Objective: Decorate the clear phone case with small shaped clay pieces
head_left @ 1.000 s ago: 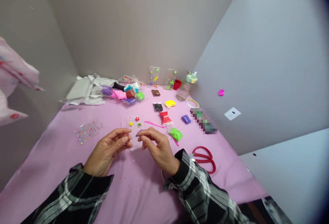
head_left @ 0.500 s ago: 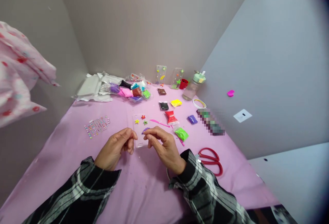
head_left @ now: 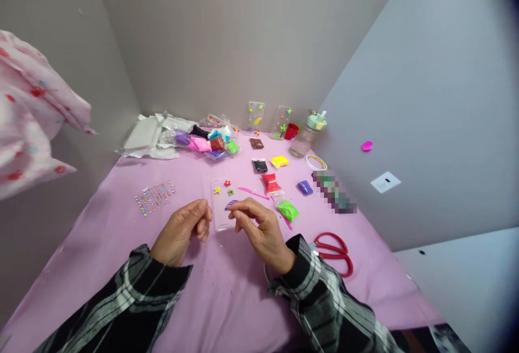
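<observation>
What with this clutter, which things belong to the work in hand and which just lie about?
In hand: clear plastic phone case with clay flowers; purple clay piece on it; left hand and right hand at the case.
Lying about: red-handled scissors; green clay packet; pink plastic modelling tool; gem sticker sheet.

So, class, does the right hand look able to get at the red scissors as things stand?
Probably yes. The red scissors lie uncovered on the pink cloth just beside the right sleeve, with nothing between; the right hand, at the clear case, would only need to draw back.
</observation>
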The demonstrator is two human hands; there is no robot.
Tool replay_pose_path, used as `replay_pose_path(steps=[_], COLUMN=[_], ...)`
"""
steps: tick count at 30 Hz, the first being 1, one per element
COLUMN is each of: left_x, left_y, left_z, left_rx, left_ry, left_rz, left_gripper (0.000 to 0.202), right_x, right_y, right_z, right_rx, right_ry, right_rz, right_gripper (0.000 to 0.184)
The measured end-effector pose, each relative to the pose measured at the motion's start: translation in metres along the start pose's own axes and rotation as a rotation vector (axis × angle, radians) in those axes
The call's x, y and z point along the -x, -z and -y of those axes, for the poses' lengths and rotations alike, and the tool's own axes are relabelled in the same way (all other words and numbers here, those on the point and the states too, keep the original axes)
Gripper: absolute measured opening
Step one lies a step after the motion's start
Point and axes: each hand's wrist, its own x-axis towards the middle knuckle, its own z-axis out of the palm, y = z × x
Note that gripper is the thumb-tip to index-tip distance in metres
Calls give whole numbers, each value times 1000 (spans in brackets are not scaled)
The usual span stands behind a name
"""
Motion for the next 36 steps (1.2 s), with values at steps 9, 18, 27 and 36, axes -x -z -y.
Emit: replay_pose_path(steps=[9, 18, 27, 36], left_x=[-4, -3, -1, -4], left_y=[2, 4, -2, 2], left_z=[5, 3, 0, 2], left_rx=[-11, -21, 47, 19], left_ry=[-16, -1, -44, -57], left_rz=[39, 25, -56, -108], left_gripper=[34, 36, 41, 40], right_x=[0, 1, 1, -3], right_y=[0, -1, -1, 4], right_z=[0, 1, 2, 2], right_rx=[16, 10, -25, -81], right_ry=[16, 18, 8, -29], right_rz=[2, 6, -43, -305], right_gripper=[13, 13, 13, 13])
